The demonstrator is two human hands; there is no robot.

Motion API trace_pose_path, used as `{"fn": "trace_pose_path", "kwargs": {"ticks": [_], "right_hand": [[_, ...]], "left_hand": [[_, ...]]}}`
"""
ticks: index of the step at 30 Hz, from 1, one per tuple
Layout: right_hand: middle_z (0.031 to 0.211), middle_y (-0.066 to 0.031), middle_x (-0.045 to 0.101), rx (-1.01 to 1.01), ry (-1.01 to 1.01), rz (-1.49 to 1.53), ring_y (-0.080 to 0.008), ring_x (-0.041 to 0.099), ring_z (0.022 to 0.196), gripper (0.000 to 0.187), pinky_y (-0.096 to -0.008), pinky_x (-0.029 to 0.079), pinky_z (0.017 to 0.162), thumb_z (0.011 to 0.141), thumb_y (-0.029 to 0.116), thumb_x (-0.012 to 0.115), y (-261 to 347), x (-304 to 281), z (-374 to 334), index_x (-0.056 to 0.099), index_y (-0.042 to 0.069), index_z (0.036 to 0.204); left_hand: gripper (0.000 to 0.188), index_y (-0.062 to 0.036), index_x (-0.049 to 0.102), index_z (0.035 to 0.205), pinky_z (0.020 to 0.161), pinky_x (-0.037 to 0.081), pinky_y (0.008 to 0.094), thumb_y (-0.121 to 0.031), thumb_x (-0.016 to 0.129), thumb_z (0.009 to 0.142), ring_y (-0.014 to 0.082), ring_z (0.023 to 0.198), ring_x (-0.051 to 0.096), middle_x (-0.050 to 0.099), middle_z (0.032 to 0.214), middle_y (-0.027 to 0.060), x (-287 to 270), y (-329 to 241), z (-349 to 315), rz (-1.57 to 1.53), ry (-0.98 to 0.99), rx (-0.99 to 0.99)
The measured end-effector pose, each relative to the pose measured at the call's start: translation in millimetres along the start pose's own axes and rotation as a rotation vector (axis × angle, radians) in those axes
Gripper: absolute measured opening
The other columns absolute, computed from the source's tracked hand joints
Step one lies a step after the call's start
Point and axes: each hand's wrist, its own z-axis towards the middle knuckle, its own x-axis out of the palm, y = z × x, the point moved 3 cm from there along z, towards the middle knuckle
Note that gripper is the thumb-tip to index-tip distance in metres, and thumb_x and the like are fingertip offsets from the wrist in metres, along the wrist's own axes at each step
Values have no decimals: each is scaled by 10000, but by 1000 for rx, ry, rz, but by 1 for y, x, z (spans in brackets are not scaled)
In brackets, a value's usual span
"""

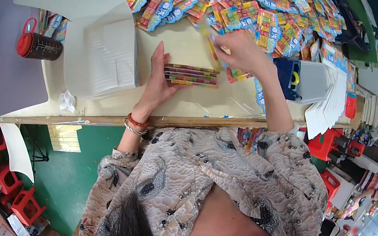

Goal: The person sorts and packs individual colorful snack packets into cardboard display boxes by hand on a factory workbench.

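Observation:
My left hand (159, 84) is closed round one end of a short stack of flat, colourful packets (191, 75), standing on edge on the cream table. Its thumb and fingers lie along the stack's left end. To the right, my right hand (240, 50) is pinched together on a single packet (211, 46), which is smeared by motion. Another packet (237, 74) lies on the table below that hand. Beyond both hands spreads a big heap of the same packets (241, 11), red and yellow with blue wavy edges.
An open white carton (111, 56) stands left of my left hand. Behind it lies a dark bottle with a red lid (38, 46). Crumpled tissue (67, 102) sits near the table's front edge. At right are a blue tape dispenser (289, 78) and fanned white cards (327, 100).

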Motion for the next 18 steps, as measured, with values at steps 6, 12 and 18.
{"fn": "trace_pose_path", "kwargs": {"ticks": [6, 12, 18], "right_hand": [[746, -164, 623, -111, 245, 111, -339, 618, 712, 110, -413, 483, 656, 769, 86, 614, 26, 11, 5, 604, 24, 860], [750, -83, 681, 149, 189, 746, -177, 690, 749, 268, -304, 536, 660, 824, 265, 692, -25, 39, 57, 635, 4, 850], [749, -151, 692, 589, -20, 852, -177, 694, 625, 364, -271, 570, 563, 843, 287, 703, -47, 84, 106, 647, -72, 819]], "left_hand": [[1202, -85, 86, 1502, 982, 430, 366, -116, 886, 605, 266, 1111, 479, 369, 1327, 148, 0, -4, 4, -150, -2, -46], [760, -52, 454, 1255, 922, 459, 328, -104, 873, 623, 218, 1119, 488, 504, 1195, 106, -5, -5, 4, 363, 66, 118], [659, -47, 491, 1176, 901, 447, 313, -118, 866, 639, 212, 1037, 530, 521, 1070, 89, -1, 5, 4, 106, 74, -21]]}}
